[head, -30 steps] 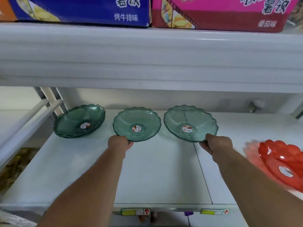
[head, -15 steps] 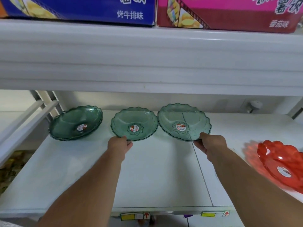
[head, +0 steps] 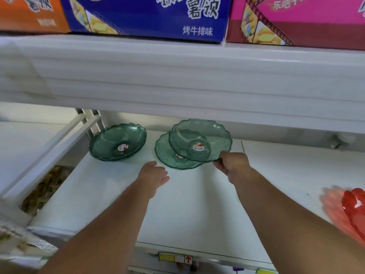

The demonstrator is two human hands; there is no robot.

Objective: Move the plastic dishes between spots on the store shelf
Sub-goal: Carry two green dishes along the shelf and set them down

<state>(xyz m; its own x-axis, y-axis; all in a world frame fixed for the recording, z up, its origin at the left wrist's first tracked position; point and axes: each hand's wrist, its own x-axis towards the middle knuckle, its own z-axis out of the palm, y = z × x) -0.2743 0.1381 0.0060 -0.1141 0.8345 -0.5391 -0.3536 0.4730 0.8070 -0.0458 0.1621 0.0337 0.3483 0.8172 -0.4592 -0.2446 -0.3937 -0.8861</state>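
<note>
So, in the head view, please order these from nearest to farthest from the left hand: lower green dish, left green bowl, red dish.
1. Lower green dish, just beyond the left hand.
2. Left green bowl, farther back-left.
3. Red dish, far right edge.

Even, diffuse light fills the scene, brightest along the back wall beneath the upper shelf (head: 177,80), whose underside shades the rear of the white shelf (head: 187,210). Shadows are soft and faint. The red dish (head: 355,210) at right is smeared by motion blur, with a pink glow cast on the surface beside it. Straight edges bow towards the corners; the lower left corner is blurred.
</note>
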